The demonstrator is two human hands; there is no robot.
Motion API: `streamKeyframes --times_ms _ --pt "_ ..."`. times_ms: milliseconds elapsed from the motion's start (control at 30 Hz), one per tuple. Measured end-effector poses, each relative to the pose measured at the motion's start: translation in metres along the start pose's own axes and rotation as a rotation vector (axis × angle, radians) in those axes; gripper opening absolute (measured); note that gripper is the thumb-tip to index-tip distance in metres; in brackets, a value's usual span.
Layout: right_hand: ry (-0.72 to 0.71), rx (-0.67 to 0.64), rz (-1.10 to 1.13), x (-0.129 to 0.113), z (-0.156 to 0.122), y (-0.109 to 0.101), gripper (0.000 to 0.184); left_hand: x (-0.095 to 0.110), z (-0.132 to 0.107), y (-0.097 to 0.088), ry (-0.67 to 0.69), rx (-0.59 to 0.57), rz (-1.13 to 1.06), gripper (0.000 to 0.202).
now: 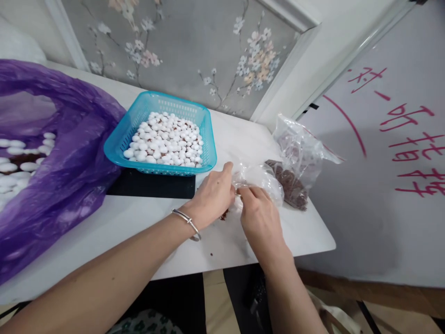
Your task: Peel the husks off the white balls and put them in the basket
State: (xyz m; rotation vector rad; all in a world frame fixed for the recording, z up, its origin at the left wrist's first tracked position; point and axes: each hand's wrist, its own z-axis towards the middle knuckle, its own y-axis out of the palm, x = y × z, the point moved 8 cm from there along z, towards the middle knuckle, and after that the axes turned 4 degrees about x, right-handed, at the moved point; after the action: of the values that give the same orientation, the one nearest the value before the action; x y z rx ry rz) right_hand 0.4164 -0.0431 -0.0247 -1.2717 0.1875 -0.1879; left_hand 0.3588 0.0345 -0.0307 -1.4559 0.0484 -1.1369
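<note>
My left hand (pixel 212 197) and my right hand (pixel 259 214) meet at the middle of the white table (pixel 139 227). Both have their fingers pinched on a small clear plastic bag (pixel 260 182) that lies crumpled between them. A silver bangle (pixel 187 221) circles my left wrist. A few brown bits (pixel 224 215) lie on the table under my left hand. Just behind the hands stands a blue plastic basket (pixel 205 139) full of small white round pieces with brown specks.
A larger clear bag (pixel 299 157) with brown husks lies at the table's right end. A big purple plastic bag (pixel 62 176) holding more white pieces fills the left. A white board with red writing (pixel 399 153) leans at the right, beyond the table edge.
</note>
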Motion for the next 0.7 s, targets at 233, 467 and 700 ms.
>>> streamKeyframes --times_ms 233,467,700 --pt "-0.067 0.014 0.518 -0.018 -0.025 -0.010 0.032 -0.006 0.006 0.001 -0.046 -0.001 0.028 0.051" --pt "-0.031 0.047 0.661 -0.008 -0.034 -0.013 0.026 -0.004 0.005 -0.001 -0.041 0.007 0.051 0.048" --pt "0.113 0.185 0.389 0.030 -0.038 -0.042 0.017 -0.002 0.003 -0.002 -0.011 0.030 0.066 0.046"
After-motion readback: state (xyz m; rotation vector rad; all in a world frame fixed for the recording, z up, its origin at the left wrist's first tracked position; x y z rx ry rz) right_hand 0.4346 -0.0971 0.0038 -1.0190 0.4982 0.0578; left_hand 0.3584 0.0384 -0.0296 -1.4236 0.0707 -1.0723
